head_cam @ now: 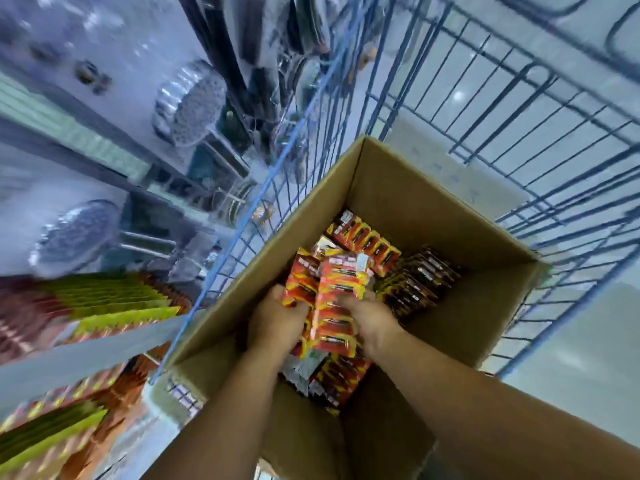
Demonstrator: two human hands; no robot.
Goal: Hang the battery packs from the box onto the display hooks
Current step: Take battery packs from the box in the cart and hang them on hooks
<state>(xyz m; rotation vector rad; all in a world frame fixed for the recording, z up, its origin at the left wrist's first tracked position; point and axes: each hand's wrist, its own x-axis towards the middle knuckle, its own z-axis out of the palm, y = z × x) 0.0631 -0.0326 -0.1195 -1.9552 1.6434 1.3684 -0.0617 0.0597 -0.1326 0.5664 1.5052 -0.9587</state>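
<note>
An open cardboard box (433,209) holds several red and yellow battery packs (367,237), some in rows, some loose. Both my hands reach down into it. My left hand (273,320) grips one side of a stack of battery packs (337,303), and my right hand (370,320) grips the other side. The stack stands upright between them, just above the loose packs below. At the left, blurred, hang rows of green and red packs on the display hooks (114,303).
The box sits inside a blue wire cart (519,109) whose bars rise behind and to the right. A shelf with blurred shiny shower heads (190,102) and other goods fills the upper left. A grey shelf rail (90,351) crosses the left side.
</note>
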